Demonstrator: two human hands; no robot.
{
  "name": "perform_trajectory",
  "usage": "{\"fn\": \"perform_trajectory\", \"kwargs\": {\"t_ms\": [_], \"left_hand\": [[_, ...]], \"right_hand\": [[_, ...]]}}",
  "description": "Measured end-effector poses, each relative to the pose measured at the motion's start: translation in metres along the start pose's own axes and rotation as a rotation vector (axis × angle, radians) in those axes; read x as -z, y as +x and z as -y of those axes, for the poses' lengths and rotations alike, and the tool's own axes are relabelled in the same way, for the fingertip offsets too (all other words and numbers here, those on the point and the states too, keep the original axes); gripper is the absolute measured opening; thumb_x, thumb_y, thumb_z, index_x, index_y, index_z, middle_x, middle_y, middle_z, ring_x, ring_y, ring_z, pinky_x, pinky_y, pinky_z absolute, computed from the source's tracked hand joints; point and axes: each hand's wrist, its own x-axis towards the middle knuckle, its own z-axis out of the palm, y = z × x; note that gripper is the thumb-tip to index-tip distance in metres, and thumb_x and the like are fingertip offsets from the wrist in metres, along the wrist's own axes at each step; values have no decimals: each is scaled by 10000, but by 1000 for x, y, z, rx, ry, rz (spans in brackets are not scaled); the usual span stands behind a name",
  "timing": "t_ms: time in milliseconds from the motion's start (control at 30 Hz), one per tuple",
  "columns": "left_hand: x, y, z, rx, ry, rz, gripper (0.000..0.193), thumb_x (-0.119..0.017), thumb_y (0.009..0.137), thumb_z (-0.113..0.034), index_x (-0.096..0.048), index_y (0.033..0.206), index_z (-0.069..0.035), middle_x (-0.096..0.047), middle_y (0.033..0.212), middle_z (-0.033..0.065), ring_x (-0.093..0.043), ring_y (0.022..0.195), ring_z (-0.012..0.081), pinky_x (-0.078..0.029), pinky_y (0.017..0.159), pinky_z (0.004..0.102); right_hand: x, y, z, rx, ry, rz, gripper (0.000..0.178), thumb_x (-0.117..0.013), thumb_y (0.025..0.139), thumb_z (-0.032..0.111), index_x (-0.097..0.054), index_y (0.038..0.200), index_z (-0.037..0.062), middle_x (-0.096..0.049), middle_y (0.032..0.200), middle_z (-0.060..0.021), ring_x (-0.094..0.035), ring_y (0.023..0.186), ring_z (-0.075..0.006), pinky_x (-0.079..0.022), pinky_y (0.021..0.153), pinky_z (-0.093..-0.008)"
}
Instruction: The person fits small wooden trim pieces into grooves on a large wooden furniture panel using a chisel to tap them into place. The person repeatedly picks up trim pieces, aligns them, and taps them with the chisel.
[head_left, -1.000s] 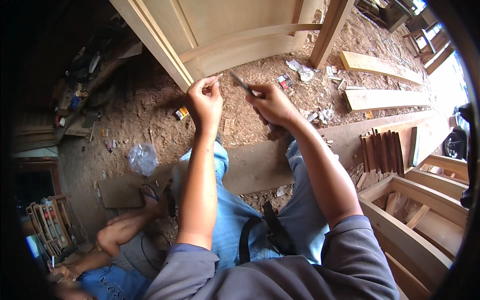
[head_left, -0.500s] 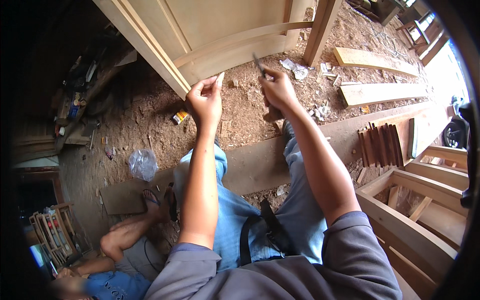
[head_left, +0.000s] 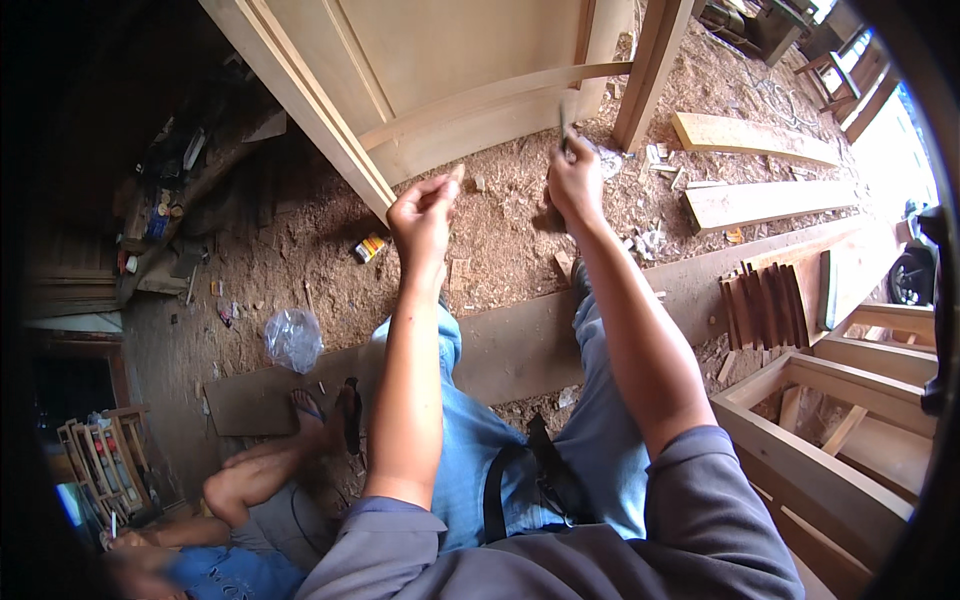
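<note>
My left hand (head_left: 420, 220) is closed in a pinch on a small pale wood sliver (head_left: 458, 173), whose tip juts past my fingers. It is beside the lower end of a wooden frame edge (head_left: 330, 145). To its right, my right hand (head_left: 577, 185) is wrapped round a knife (head_left: 563, 122); the dark, thin blade points up and away, blurred by motion. Part of a brown handle shows below the fist. Ahead of both hands stands a pale panelled wooden piece (head_left: 470, 60) with a curved rail across its lower part.
Wood shavings cover the ground. Two pale planks (head_left: 770, 205) lie at right, near a stack of dark wood strips (head_left: 765, 305) and a wooden frame (head_left: 810, 420). A long board (head_left: 520, 340) crosses under my legs. A plastic bag (head_left: 293, 340) and a seated person (head_left: 240, 500) are at left.
My right hand with the knife has moved right and slightly down, away from the left hand. The left hand and sliver have shifted slightly right and down; the whole view has shifted a little too.
</note>
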Motion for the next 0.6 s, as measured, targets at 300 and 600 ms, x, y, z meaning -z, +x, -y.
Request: {"fn": "perform_trajectory", "kwargs": {"t_ms": [300,600], "left_hand": [[8,7,-6,197,-290,-148,127,-684,945,-175,-679,1036,-88,-684,929,8,-590,760,56,-506,719,238],[2,6,-5,254,-267,-137,135,-656,966,-231,-648,1057,-132,-633,902,-14,-549,744,59,-505,732,275]], "right_hand": [[-19,-43,-12,35,154,603,514,-616,936,162,-525,1437,88,-582,621,-3,-538,515,-75,-431,468,-276],[-20,-46,-8,-83,280,511,814,-625,850,-39,-262,1568,85,-622,877,-91,-629,645,-135,-537,596,-288]]}}
